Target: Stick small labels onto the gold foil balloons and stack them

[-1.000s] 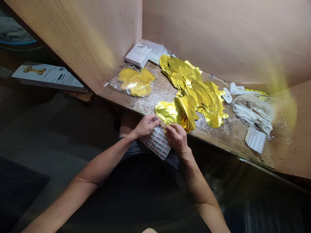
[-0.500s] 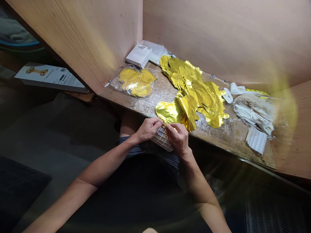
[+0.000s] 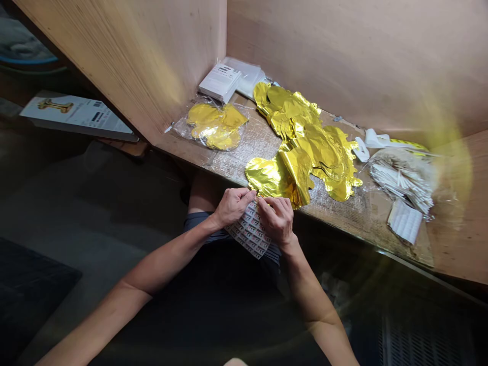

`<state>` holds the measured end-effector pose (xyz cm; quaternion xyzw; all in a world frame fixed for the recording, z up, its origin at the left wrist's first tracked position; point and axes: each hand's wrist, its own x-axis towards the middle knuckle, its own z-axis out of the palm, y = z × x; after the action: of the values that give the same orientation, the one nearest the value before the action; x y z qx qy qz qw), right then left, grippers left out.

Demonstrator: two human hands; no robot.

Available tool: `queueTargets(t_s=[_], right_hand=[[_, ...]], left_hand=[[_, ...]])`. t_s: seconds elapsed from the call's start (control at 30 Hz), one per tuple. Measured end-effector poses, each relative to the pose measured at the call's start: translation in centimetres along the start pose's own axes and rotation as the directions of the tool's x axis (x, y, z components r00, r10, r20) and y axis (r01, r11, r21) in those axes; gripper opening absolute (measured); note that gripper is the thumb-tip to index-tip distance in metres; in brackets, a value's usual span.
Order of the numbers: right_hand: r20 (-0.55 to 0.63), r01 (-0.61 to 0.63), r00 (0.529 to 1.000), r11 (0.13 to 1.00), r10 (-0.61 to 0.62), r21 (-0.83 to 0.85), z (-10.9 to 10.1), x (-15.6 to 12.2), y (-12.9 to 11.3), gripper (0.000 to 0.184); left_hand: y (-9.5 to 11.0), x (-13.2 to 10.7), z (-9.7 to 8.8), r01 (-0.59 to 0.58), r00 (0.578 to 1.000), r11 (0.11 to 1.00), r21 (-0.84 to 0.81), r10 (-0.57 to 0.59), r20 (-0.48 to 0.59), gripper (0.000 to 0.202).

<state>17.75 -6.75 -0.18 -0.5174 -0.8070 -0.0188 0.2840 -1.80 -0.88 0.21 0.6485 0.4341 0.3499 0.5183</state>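
A sheet of small printed labels point(image 3: 251, 230) with CE and red marks hangs between my hands, above my lap. My left hand point(image 3: 233, 207) is closed, its thumb and forefinger pinching the sheet's upper left part. Close by on the other side, my right hand point(image 3: 277, 217) is curled, fingertips pinched at the sheet's upper right edge; a single peeled label cannot be made out. Just beyond my fingertips, the shiny gold foil balloon point(image 3: 263, 175) at the near end of a pile reaches over the table edge. More flat gold foil balloons point(image 3: 324, 147) overlap behind it.
On the table point(image 3: 232, 165) lie a clear bag of gold foil balloons point(image 3: 215, 124), a stack of white cards point(image 3: 220, 80), a bundle of white straws point(image 3: 400, 175) and a folded white paper point(image 3: 404, 221). Wooden panels wall the table. A printed box point(image 3: 76, 114) sits at left.
The label sheet now shows more of its face and hangs lower between my hands. My hands have shifted only slightly, and the whole view has moved a little.
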Motion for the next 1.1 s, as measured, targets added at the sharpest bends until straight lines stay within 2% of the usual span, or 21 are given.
queueTargets(t_s=[0.17, 0.37, 0.43, 0.5, 0.57, 0.6, 0.67, 0.73, 0.8, 0.9, 0.97, 1.03, 1.1], right_hand=[[-0.058, -0.094, 0.994, 0.993, 0.097, 0.065, 0.4, 0.4, -0.1, 0.031], [-0.009, -0.018, 1.0, 0.998, 0.019, 0.064, 0.2, -0.1, -0.5, 0.021], [-0.037, -0.092, 0.995, 0.989, 0.097, 0.116, -0.2, -0.1, -0.1, 0.014], [-0.096, -0.286, 0.946, 0.937, 0.309, 0.2, -0.6, 0.3, 1.0, 0.018], [-0.062, -0.486, 0.854, 0.835, 0.517, 0.258, -1.0, 1.3, 2.3, 0.025], [-0.002, -0.549, 0.822, 0.794, 0.569, 0.263, -1.1, 1.9, 2.9, 0.026], [0.141, -0.595, 0.804, 0.772, 0.578, 0.223, -0.9, 3.2, 3.5, 0.027], [0.227, -0.58, 0.803, 0.809, 0.551, 0.09, -0.4, 4.1, 3.3, 0.027], [0.25, -0.529, 0.8, 0.838, 0.545, -0.134, 0.1, 4.4, 2.7, 0.028], [0.19, -0.472, 0.792, 0.78, 0.58, -0.411, 0.3, 3.7, 2.5, 0.031], [0.144, -0.471, 0.806, 0.768, 0.575, -0.434, 0.1, 3.1, 3.2, 0.033], [0.157, -0.43, 0.847, 0.829, 0.507, -0.358, -0.1, 2.7, 4.2, 0.032], [0.221, -0.355, 0.889, 0.909, 0.4, -0.217, 0.0, 2.8, 5.3, 0.032]], left_hand=[[0.0, 0.0, -0.1, -0.029, 0.999, 1.0, 0.007, 0.028, 0.041, 0.052], [-0.3, -0.3, 0.0, 0.01, 1.0, 1.0, 0.014, -0.011, 0.023, 0.054], [-0.8, -0.3, -0.2, 0.01, 1.0, 0.998, 0.061, -0.011, 0.01, 0.054], [-1.4, -0.1, -0.6, -0.079, 0.997, 0.985, 0.154, 0.077, 0.02, 0.05], [-2.1, 0.5, -1.1, -0.267, 0.963, 0.92, 0.288, 0.247, 0.104, 0.042], [-2.4, 1.0, -1.4, -0.368, 0.929, 0.859, 0.356, 0.326, 0.174, 0.038], [-3.2, 1.9, -1.9, -0.511, 0.858, 0.722, 0.467, 0.399, 0.322, 0.034], [-3.8, 2.6, -2.1, -0.564, 0.824, 0.628, 0.536, 0.387, 0.414, 0.032], [-4.2, 3.0, -2.1, -0.574, 0.818, 0.584, 0.574, 0.373, 0.439, 0.03], [-4.6, 3.0, -1.8, -0.563, 0.826, 0.571, 0.598, 0.368, 0.426, 0.03], [-4.8, 3.0, -1.8, -0.56, 0.828, 0.581, 0.591, 0.368, 0.424, 0.03], [-4.9, 3.1, -1.9, -0.559, 0.828, 0.605, 0.568, 0.367, 0.424, 0.03], [-4.9, 3.4, -2.3, -0.552, 0.83, 0.648, 0.525, 0.363, 0.424, 0.031]])
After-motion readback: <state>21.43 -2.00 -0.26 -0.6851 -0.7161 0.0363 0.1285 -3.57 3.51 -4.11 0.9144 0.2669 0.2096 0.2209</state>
